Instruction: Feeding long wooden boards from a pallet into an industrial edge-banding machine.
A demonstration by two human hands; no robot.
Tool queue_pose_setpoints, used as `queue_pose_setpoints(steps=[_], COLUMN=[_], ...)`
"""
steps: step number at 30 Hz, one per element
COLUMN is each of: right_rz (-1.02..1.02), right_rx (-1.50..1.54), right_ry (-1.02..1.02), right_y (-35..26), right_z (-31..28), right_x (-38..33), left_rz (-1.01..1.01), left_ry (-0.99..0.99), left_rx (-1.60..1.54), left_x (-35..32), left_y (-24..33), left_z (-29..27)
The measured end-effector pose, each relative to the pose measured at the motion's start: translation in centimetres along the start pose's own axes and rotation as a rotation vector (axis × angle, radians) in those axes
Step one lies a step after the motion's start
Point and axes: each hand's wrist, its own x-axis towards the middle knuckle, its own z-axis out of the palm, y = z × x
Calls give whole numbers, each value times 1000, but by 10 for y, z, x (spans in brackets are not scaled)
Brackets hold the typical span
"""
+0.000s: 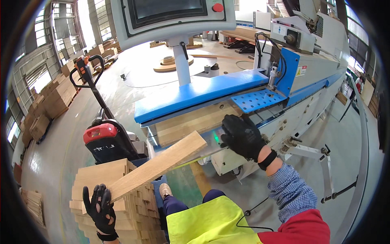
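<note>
My left hand (99, 211), in a black glove with worn-through holes, grips the lower end of a light wooden board (158, 164). The board slants up to the right, over a stack of similar boards (101, 173), its far end close to the machine's front edge. My right hand (243, 138), also black-gloved, rests with its fingers extended against the near edge of another wooden piece (191, 124) on the machine's feed table. That piece lies beside a blue guard bar (199, 95) and a perforated blue plate (258, 101). Part of the right fingertips is hard to make out.
A control panel with a dark screen (166, 10) and red button (218, 7) stands on a post ahead. Left of the machine is a red-and-black pallet jack (107, 136). A metal support arm (313, 152) juts out at right. Stacked wood (53, 99) lines the far left.
</note>
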Motion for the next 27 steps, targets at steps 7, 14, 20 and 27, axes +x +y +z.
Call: queue_pose_setpoints(steps=[7, 14, 20, 27], right_rz=[159, -68, -115, -75], right_rx=[-110, 137, 75, -2], right_ry=[57, -7, -47, -69], right_y=[60, -116, -150, -97], right_z=[-1, -44, 3, 22], right_x=[-25, -12, 34, 34], left_rz=[20, 201, -27, -910], left_ry=[-17, 92, 160, 382], left_rx=[-15, -210, -246, -593], left_x=[15, 87, 104, -103], left_y=[-3, 28, 60, -22], left_z=[7, 79, 71, 69])
